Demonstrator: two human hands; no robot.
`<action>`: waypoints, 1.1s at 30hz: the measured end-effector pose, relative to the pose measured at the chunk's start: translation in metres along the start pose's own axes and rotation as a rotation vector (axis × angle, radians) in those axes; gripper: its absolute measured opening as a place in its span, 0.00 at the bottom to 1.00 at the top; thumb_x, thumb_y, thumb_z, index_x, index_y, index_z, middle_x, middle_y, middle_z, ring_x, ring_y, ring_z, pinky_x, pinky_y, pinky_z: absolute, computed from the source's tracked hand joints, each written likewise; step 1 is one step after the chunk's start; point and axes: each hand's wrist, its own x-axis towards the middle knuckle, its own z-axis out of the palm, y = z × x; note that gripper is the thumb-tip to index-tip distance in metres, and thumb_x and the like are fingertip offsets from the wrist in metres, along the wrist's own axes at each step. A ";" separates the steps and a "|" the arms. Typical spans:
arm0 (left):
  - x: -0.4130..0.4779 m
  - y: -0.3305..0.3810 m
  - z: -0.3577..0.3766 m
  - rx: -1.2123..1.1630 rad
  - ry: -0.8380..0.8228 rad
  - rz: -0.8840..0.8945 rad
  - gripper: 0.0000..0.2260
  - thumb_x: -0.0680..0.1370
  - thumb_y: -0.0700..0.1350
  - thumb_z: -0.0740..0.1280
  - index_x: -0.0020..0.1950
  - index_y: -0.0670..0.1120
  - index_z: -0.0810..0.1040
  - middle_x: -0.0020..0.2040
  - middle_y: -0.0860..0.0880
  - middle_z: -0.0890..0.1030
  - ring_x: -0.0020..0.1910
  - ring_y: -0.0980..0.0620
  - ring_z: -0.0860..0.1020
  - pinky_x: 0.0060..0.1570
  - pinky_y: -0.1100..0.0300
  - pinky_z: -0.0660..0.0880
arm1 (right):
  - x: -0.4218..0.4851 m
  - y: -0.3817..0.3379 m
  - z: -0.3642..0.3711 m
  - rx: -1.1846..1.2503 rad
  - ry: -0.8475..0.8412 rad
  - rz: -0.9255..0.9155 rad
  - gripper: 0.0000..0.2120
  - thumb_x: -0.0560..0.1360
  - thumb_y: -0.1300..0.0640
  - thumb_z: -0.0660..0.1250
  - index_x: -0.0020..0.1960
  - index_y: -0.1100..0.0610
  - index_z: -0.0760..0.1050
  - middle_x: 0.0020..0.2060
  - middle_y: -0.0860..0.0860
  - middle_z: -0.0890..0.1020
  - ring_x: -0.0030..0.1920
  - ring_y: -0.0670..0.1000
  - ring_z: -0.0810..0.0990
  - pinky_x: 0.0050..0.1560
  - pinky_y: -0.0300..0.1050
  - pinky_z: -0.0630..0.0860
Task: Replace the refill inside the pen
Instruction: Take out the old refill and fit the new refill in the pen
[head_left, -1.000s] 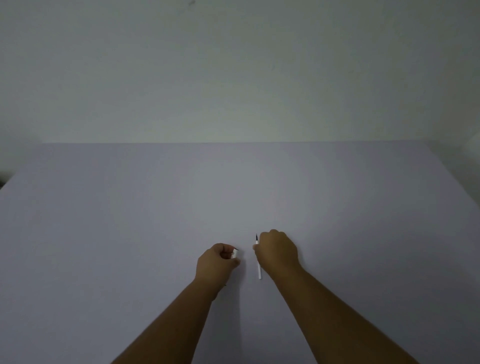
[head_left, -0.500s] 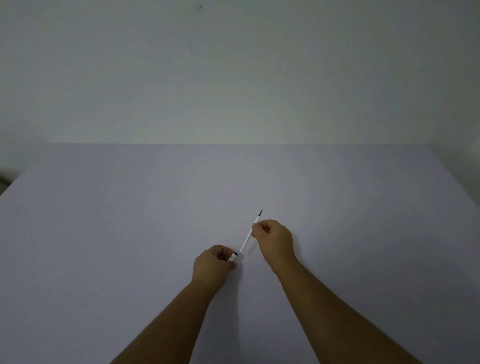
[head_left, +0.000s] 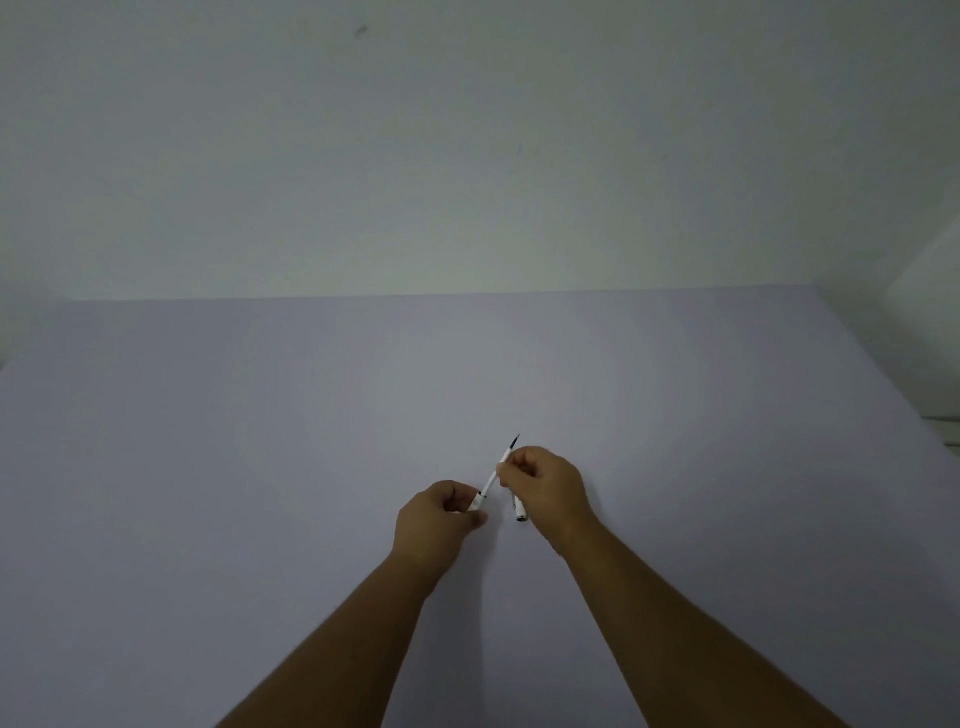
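Slanting near-left to far-right, thin white refill (head_left: 497, 467) with dark tip far-right. Right hand (head_left: 545, 480) pinches its upper part; left hand (head_left: 439, 517) curled round white pen barrel (head_left: 476, 503) at its lower end. Small white piece (head_left: 519, 512) under right hand. Smooth lilac table (head_left: 260, 467), plain pale wall (head_left: 467, 156).

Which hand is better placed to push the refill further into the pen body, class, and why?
Right. The right hand pinches the thin refill on its free length, while the left hand grips the pen body at the refill's lower end, steadying it.
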 end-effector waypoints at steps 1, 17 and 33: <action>-0.001 0.002 0.001 -0.005 -0.011 0.008 0.06 0.71 0.42 0.73 0.44 0.52 0.80 0.39 0.55 0.80 0.37 0.56 0.77 0.35 0.64 0.72 | -0.002 0.000 -0.002 -0.044 -0.062 -0.004 0.05 0.72 0.56 0.68 0.40 0.57 0.80 0.32 0.50 0.79 0.33 0.49 0.74 0.38 0.46 0.75; -0.005 0.005 0.004 -0.046 -0.069 0.008 0.10 0.73 0.42 0.70 0.50 0.55 0.78 0.44 0.48 0.82 0.39 0.53 0.78 0.29 0.66 0.71 | 0.015 0.021 -0.012 -0.621 0.037 0.252 0.11 0.75 0.52 0.62 0.43 0.58 0.77 0.41 0.56 0.81 0.43 0.56 0.80 0.37 0.42 0.71; -0.001 0.003 0.000 -0.016 -0.078 -0.001 0.10 0.74 0.42 0.70 0.52 0.54 0.77 0.46 0.47 0.83 0.43 0.51 0.79 0.29 0.67 0.70 | 0.016 0.020 -0.001 -0.593 0.119 0.354 0.16 0.76 0.50 0.64 0.50 0.63 0.78 0.49 0.57 0.83 0.49 0.57 0.82 0.41 0.45 0.75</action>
